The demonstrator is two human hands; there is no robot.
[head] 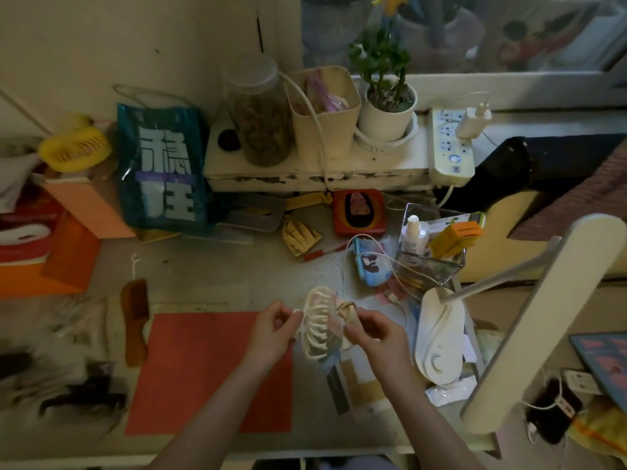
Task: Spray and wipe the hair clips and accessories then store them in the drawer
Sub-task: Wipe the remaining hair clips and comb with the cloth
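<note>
A large cream claw hair clip [317, 322] hangs above the desk between my two hands. My left hand [276, 329] pinches its left side with curled fingers. My right hand [369, 329] grips the clip's handle end together with a small pale cloth or second piece [347, 312]; I cannot tell which. A white spray bottle [413, 237] stands in a clear organiser at the back right. A brown comb [135, 320] lies to the left of a red mat [210, 371]. Dark hair clips [84, 393] lie blurred at the far left. No drawer shows.
A white desk lamp [441, 337] stands right beside my right hand, its arm reaching over the right edge. A blue pouch [371, 262] and cables lie behind the clip. A teal bag [163, 167], orange boxes, a jar, a plant and a power strip line the back.
</note>
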